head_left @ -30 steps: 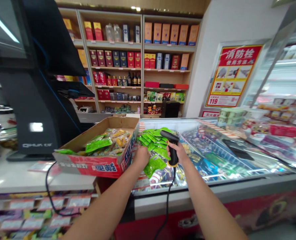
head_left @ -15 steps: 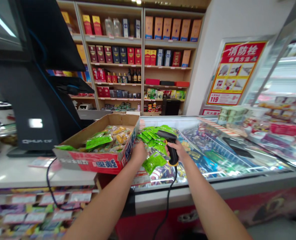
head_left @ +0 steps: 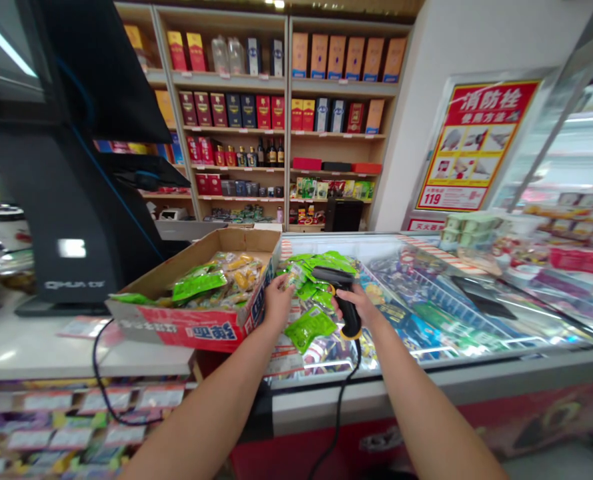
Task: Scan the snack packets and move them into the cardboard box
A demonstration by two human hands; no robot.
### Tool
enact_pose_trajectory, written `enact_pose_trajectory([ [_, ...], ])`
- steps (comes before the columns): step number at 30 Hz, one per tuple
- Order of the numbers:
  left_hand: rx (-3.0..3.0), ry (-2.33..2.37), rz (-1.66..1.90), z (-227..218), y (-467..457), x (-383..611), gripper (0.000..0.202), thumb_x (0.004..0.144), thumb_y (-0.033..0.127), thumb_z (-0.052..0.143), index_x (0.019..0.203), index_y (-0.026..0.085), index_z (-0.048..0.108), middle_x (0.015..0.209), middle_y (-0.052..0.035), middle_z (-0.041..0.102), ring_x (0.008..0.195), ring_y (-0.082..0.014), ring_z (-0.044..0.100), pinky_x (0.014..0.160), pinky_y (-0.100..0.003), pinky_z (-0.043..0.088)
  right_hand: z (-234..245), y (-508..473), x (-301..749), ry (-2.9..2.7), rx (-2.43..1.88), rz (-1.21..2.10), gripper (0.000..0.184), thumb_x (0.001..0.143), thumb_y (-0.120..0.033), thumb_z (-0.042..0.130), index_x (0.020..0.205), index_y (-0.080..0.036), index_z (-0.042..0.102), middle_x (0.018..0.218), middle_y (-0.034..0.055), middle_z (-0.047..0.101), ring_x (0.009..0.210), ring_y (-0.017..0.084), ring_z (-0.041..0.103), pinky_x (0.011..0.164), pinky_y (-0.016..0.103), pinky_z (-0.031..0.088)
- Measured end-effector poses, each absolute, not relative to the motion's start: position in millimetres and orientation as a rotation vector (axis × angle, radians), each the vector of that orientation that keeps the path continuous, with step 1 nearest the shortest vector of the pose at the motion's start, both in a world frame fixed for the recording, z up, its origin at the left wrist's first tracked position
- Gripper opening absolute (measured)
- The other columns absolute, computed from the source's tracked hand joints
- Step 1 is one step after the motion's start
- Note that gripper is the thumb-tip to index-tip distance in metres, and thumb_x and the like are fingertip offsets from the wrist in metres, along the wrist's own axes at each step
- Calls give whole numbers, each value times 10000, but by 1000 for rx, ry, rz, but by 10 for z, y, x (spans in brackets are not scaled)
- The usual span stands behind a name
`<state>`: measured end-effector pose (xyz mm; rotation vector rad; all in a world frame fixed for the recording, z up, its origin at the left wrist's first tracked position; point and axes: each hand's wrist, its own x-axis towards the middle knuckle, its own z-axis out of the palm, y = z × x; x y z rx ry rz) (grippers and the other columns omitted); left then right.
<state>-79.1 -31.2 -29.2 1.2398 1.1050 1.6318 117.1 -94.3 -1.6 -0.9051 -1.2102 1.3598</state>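
1. Now a glass-topped chest freezer (head_left: pixel 501 377) bears shiny green plastic packets (head_left: pixel 329 259).
2. An open red-and-white cardboard box (head_left: pixel 176 327) stands alongside, partly behind the left hand (head_left: pixel 277 303).
3. That hand, fist-like half a second earlier, shows fingertips pinching a small pale shiny packet (head_left: pixel 296 273), print unreadable.
4. Right hand (head_left: pixel 360 305) wraps a black-and-yellow pistol-shaped scanner (head_left: pixel 348 315), masking some green packets.

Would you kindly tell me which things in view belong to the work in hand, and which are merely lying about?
Apparently in use:
- handheld scanner, gripped by the right hand
- packet, seemingly in the left hand's fingers
- loose green packets
- open cardboard box containing more

Apparently just about:
- dark flat object
- pale green stack
- shelved boxes
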Motion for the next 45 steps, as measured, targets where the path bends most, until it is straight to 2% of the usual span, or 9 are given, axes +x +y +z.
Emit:
enact_pose_trajectory([
  [10, 1215, 1053, 1629, -269, -351, -729, 303, 624, 40, 660, 915, 124, 635, 925, -77, 725, 877, -180, 681, 881, -324, 521, -24, -956, 1143, -1213, -921, 1404, 354, 627, -431, 744, 803, -165, 589, 536, -10, 617, 379, 119, 544, 373, 221, 430],
  [24, 1305, 1103, 1625, -239, -423, -671, 249, 666, 100, 677, 900, 140, 603, 934, -73, 686, 918, -200, 659, 899, -359, 497, -33, -934, 1117, -1165, -882, 1403, 353, 635, -427, 738, 818, -163, 591, 538, -16, 606, 380, 111, 535, 380, 224, 456],
  [28, 1625, 1199, 1710, 37, -679, -681, 262, 703, 51, 620, 944, 156, 609, 979, -76, 656, 974, -201, 617, 939, -370, 469, 93, -940, 1040, -1186, -818, 1427, 354, 642, -422, 733, 852, -163, 613, 539, -20, 603, 377, 104, 523, 378, 222, 459],
  [34, 1965, 1337, 1948, 758, -974, -1217, 234, 757, 85, 579, 971, 176, 607, 978, -71, 628, 973, -216, 599, 920, -385, 488, 628, -949, 675, -1354, -603, 1457, 333, 666, -397, 724, 873, -157, 621, 558, -14, 617, 384, 106, 526, 371, 220, 450],
  [38, 2009, 1557, 2040, 1005, -875, -1803, 302, 743, 38, 502, 983, 175, 623, 1049, -93, 587, 1049, -229, 582, 1007, -402, 460, 881, -873, 260, -1525, -666, 1432, 284, 684, -373, 716, 824, -145, 621, 543, -2, 625, 393, 126, 551, 382, 238, 475],
  [45, 1981, 1693, 2065, 934, -746, -2067, 379, 768, 38, 443, 1085, 146, 620, 1355, -154, 461, 1303, -281, 459, 1154, -477, 322, 865, -777, 42, -1558, -725, 1437, 317, 640, -390, 736, 799, -151, 602, 522, -7, 627, 382, 130, 553, 368, 232, 464],
])
